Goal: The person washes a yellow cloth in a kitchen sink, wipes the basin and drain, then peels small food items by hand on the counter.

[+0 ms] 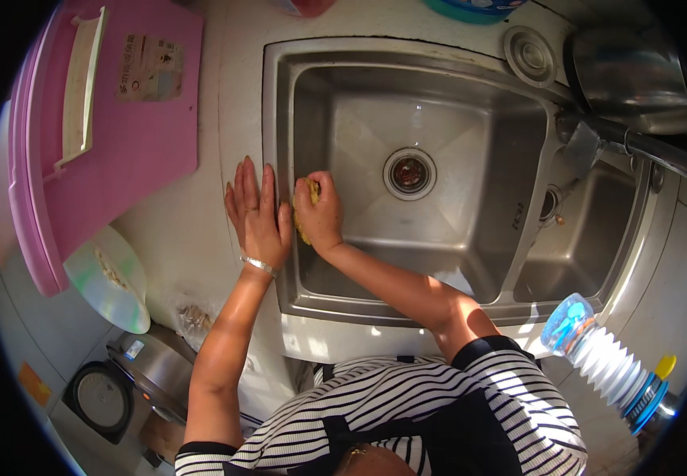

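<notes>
My right hand [321,211] is closed on a yellow scouring sponge or cloth [305,225] and presses it to the left inner wall of the large basin of a stainless steel double sink [415,238]. Just left of the rim, my left hand [257,217] lies palm down on the pale countertop [224,250], fingers apart, with a silver bracelet at its wrist. It holds nothing. Reddish bits sit in the large basin's drain strainer [410,171]. The smaller basin [581,220] on the right has its own drain, with a small scrap beside it.
A pink plastic storage box [159,137] stands at the left, above a pale bowl [135,285] with bits in it. At the back right are a round metal lid [529,56] and a steel pot [635,83]. A flexible faucet extension [611,363] juts in at the lower right.
</notes>
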Available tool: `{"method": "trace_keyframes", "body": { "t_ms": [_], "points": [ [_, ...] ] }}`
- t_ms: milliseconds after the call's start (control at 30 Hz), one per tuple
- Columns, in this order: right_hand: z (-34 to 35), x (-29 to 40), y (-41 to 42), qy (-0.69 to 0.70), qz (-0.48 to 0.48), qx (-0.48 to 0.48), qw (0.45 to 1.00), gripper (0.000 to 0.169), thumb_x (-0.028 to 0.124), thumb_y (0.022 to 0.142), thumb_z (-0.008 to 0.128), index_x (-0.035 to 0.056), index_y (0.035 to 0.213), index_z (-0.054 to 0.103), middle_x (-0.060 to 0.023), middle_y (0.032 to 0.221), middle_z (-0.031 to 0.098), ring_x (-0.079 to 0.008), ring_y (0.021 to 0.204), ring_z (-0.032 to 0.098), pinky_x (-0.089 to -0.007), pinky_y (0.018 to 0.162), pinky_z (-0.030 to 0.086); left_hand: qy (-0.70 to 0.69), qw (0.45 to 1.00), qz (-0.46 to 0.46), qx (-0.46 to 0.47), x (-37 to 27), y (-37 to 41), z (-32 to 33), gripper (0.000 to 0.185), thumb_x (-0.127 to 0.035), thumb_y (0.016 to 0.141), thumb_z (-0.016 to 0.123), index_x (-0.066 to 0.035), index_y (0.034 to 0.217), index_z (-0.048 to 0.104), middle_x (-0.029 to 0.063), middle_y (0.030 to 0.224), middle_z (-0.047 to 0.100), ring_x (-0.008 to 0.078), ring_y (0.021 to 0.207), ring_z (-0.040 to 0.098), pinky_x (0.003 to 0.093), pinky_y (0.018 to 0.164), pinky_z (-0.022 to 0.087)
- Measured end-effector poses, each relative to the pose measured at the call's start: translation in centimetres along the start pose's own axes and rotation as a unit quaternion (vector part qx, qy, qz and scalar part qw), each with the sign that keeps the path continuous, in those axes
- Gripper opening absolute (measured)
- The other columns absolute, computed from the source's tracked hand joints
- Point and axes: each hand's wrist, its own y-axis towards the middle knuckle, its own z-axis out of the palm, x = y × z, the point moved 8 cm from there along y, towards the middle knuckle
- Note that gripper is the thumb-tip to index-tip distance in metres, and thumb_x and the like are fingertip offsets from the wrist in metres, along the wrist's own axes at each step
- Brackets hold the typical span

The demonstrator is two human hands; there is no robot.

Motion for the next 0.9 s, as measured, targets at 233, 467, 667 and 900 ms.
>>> {"method": "trace_keyframes", "body": {
  "t_ms": [233, 467, 667, 900],
  "points": [
    [0.6, -0.5, 11.7, -0.069, -0.036, -0.182, 0.98, 0.021, 0.025, 0.081, 0.057, 0.0038, 0.077, 0.053, -0.0147, 0.076, 0.058, -0.0355, 0.072, 0.055, -0.0411, 0.063, 0.043, -0.002, 1.0, 0.003, 0.011, -0.2, 0.3, -0.1, 0.055, -0.016, 0.082, 0.044, -0.004, 0.134, 0.032, 0.0197, 0.142, 0.022, 0.0372, 0.131, 0.021, 0.0504, 0.105, 0.013],
    [1.1, 3.3, 8.3, 0.034, 0.02, -0.107, 0.993, 0.024, 0.029, 0.08, 0.057, 0.0049, 0.077, 0.056, -0.0121, 0.072, 0.059, -0.0299, 0.067, 0.057, -0.0378, 0.063, 0.044, -0.014, 1.0, -0.017, 0.013, 0.3, -0.3, 0.2, 0.058, -0.013, 0.08, 0.047, -0.006, 0.135, 0.031, 0.02, 0.142, 0.02, 0.0375, 0.13, 0.021, 0.0524, 0.104, 0.014],
    [0.7, 1.8, 11.6, -0.001, -0.143, -0.222, 0.965, 0.022, 0.026, 0.079, 0.058, 0.0043, 0.077, 0.055, -0.0126, 0.071, 0.057, -0.0313, 0.068, 0.055, -0.0383, 0.062, 0.043, -0.009, 1.0, -0.002, 0.013, -0.3, 0.3, -0.1, 0.057, -0.013, 0.08, 0.046, -0.005, 0.135, 0.032, 0.0202, 0.142, 0.023, 0.0375, 0.13, 0.022, 0.0507, 0.105, 0.013],
    [1.2, 4.5, 8.4, 0.042, -0.029, -0.108, 0.993, 0.016, 0.017, 0.08, 0.058, 0.0017, 0.078, 0.055, -0.0115, 0.069, 0.057, -0.0211, 0.064, 0.053, -0.0303, 0.063, 0.042, -0.013, 1.0, -0.014, 0.005, 0.2, 0.1, -0.1, 0.057, -0.012, 0.08, 0.046, -0.006, 0.135, 0.032, 0.0201, 0.142, 0.023, 0.0379, 0.13, 0.022, 0.0514, 0.104, 0.013]
  ]
}}
